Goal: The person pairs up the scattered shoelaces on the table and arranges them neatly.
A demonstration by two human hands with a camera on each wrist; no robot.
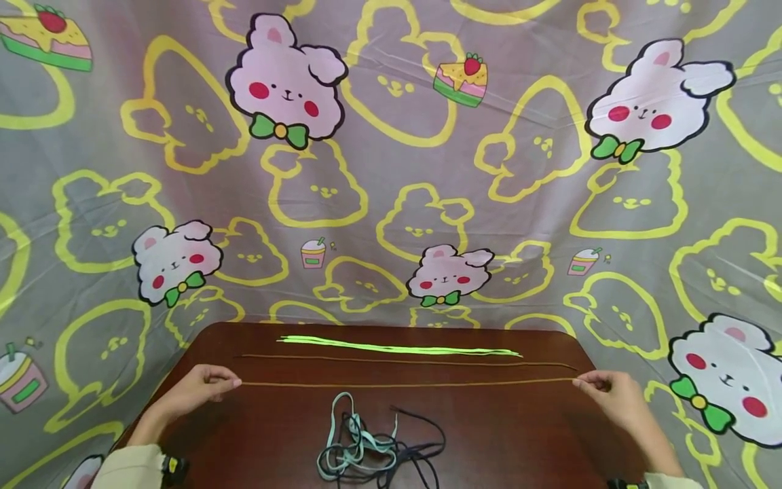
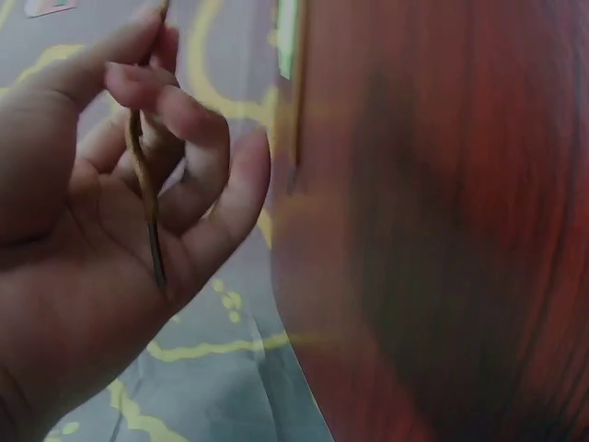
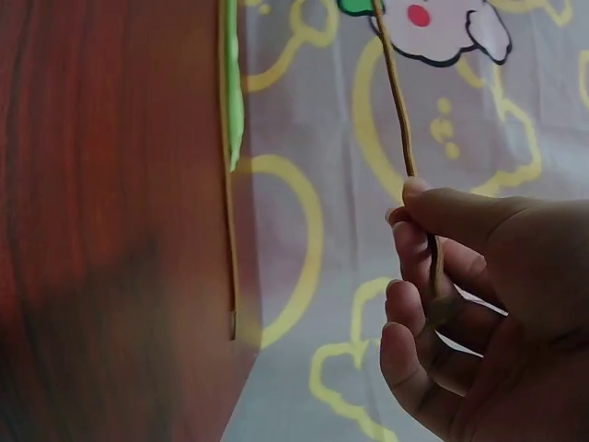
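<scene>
A brown shoelace (image 1: 403, 386) is stretched nearly straight between my two hands, above the table. My left hand (image 1: 198, 392) pinches it near one end, and in the left wrist view the loose tip (image 2: 155, 249) hangs down across the palm. Its other end is pinched between thumb and forefinger of my right hand (image 1: 613, 397); the right wrist view shows the end running down behind the fingers (image 3: 405, 341). Just beyond lies a second brown shoelace (image 1: 391, 360), roughly parallel. Bright green laces (image 1: 397, 349) lie in a narrow bundle farther back.
A loose tangle of light blue laces (image 1: 360, 445) and dark laces (image 1: 421, 449) lies at the front middle of the dark wooden table (image 1: 256, 435). A grey cloth (image 1: 391, 156) printed with rabbits hangs behind and around the table.
</scene>
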